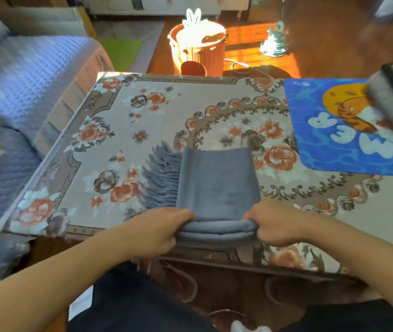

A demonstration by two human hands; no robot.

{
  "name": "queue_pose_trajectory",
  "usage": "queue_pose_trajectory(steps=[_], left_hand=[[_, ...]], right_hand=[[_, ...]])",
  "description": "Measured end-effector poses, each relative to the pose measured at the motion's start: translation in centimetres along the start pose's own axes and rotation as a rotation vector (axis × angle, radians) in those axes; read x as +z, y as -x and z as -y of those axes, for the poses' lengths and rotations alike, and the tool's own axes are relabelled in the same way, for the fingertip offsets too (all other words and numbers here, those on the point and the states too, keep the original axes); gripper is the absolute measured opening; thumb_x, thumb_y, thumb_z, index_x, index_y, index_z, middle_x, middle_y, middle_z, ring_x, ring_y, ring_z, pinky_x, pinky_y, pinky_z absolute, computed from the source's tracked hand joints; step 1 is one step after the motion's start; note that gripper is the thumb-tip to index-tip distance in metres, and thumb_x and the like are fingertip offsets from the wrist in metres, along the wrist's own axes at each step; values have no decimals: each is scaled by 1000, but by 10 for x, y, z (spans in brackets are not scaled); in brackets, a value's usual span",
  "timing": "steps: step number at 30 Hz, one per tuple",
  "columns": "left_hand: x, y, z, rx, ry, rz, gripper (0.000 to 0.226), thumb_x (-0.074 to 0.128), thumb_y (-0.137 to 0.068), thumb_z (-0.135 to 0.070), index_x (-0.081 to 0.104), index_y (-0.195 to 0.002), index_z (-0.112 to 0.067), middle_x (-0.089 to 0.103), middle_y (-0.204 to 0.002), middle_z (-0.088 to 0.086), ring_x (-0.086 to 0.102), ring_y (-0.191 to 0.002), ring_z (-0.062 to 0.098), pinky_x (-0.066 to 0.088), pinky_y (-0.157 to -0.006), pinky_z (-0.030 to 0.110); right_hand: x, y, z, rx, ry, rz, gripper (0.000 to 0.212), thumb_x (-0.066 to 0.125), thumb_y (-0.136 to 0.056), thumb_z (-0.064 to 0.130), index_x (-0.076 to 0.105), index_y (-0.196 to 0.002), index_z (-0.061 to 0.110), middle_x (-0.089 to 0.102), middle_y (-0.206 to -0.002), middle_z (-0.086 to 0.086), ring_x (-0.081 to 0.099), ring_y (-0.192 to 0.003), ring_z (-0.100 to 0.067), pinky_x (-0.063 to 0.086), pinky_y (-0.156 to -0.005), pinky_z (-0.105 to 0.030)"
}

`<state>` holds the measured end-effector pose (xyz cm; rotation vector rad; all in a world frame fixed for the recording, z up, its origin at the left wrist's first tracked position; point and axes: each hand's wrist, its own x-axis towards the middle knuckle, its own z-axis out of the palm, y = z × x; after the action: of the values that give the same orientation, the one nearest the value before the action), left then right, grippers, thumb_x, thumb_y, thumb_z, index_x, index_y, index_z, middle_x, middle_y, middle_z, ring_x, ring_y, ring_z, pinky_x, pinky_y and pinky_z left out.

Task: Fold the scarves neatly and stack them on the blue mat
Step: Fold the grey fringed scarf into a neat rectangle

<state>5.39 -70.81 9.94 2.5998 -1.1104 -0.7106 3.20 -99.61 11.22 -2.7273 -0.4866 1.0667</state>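
Fingers (pixel 185 215) curled round grey scarf (pixel 217 178)

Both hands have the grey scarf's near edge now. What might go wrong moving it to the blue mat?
Only the near edge of the grey scarf is gripped by left hand and right hand, so the layers may unfold. The fringe could drag. The striped stack on the blue mat might get knocked.
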Motion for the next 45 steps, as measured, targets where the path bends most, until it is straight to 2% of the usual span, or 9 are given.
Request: queue_pose_trajectory(steps=[5, 12, 16, 22, 27, 31, 35, 40, 45], left_hand=[[-63, -26, -12, -189, 203, 124, 27, 58, -80, -5, 49, -80, -31, 56, -80, -6, 54, -74, 10, 39, -62, 28], [-77, -118, 3, -551, -206, -580, 27, 51, -96, -20, 63, -119, -15, 62, -118, 13, 57, -106, 32, 49, -87, 45], [-2, -127, -45, -243, -62, -299, 48, 38, -105, -43, 49, -146, -21, 43, -152, 11, 37, -141, 32, 30, -118, 45], [51, -123, -51, -543, 28, -188, 73, 8, -95, -75, -15, -157, -44, -28, -165, -4, -32, -149, 35, -9, -115, 69], [26, -111, 14, -733, 87, -216, 68, 5, -96, -74, -6, -158, -46, -8, -170, 0, -4, -155, 38, -2, -119, 66], [-22, -80, 61, -1029, -45, -193, 49, 34, -100, -37, 44, -144, -19, 38, -151, 16, 36, -137, 43, 32, -111, 60], [-28, -106, 2, -604, -317, -519, 38, 40, -98, -27, 61, -127, -14, 54, -135, 14, 50, -121, 33, 42, -98, 49], [37, -156, -29, -411, -109, -303, 61, 14, -105, -53, 8, -162, -32, -1, -171, 3, -8, -157, 28, -3, -126, 51], [47, -151, -12, -425, -133, -300, 63, 10, -101, -64, -6, -159, -44, -15, -169, -4, -21, -154, 26, -12, -122, 57]], right_hand=[[-23, 28, -38, 64, -592, -26, 19, 61, -74, 1, 62, -92, 8, 61, -83, -16, 53, -74, -19, 42, -67, -37], [-26, -58, -69, 348, -1343, -487, 34, 63, -92, 15, 58, -125, 19, 68, -117, -10, 65, -100, -27, 54, -78, -38], [-14, -85, -62, 507, -1155, -627, 45, 55, -100, 29, 47, -140, 13, 58, -135, -12, 58, -116, -31, 49, -100, -45], [1, -73, -31, 488, -880, -734, 75, 52, -101, 35, 6, -159, 28, 42, -154, -8, 49, -133, -34, 42, -105, -45], [16, -80, -33, 533, -653, -806, 62, 42, -105, 37, 10, -159, 36, 39, -152, -8, 47, -133, -34, 42, -105, -47], [21, -86, -37, 656, -488, -793, 57, 34, -105, 44, 21, -158, 28, 33, -150, -10, 46, -129, -35, 46, -98, -48], [22, -91, -33, 680, -491, -767, 53, 32, -106, 30, 24, -156, 14, 31, -153, -11, 40, -132, -34, 42, -101, -48], [11, -81, -19, 426, -147, -946, 67, 32, -95, 26, 16, -158, 14, 17, -163, -14, 17, -149, -36, 21, -121, -48], [29, -103, -46, 410, -236, -607, 63, 14, -104, 52, 5, -160, 26, -6, -168, -5, -9, -154, -30, 2, -125, -50]])
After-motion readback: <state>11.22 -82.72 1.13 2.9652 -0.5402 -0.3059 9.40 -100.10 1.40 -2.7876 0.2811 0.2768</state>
